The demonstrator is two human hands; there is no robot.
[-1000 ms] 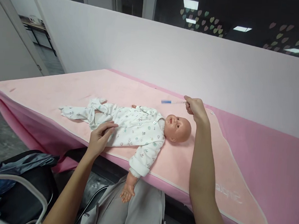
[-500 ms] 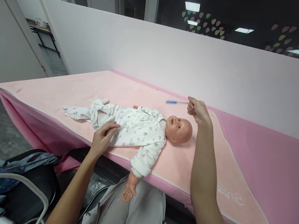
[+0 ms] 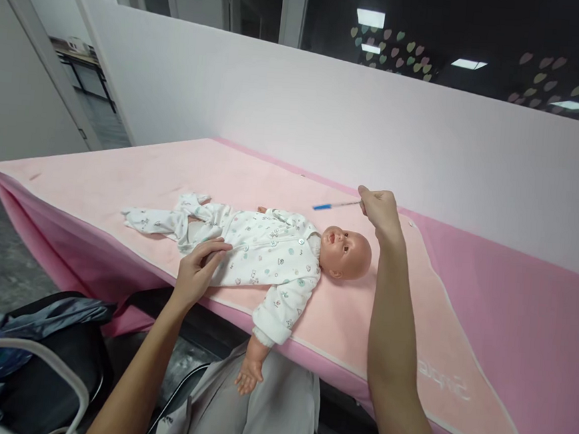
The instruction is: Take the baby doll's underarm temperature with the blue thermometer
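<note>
A baby doll (image 3: pixel 267 245) in a white patterned suit lies on its back on the pink mat, its bald head to the right and one arm hanging over the near edge. My left hand (image 3: pixel 200 267) rests on the suit near the doll's hip, fingers stretched out and holding nothing. Above and beyond the doll's head, my right hand (image 3: pixel 377 209) is closed round one end of a thin thermometer (image 3: pixel 338 205). Its blue end points left and slightly down, in the air over the mat. The fingers partly hide the gripped end.
The pink mat (image 3: pixel 138 158) covers a table against a white wall (image 3: pixel 279 96) with a dark window above. A black chair (image 3: pixel 73 347) with clothes and a bag stands at the lower left. A doorway (image 3: pixel 88 94) lies at the far left.
My right hand has shifted slightly left, and the thermometer has swung from level to tilted, its blue end lower. My left hand and the doll stay in place.
</note>
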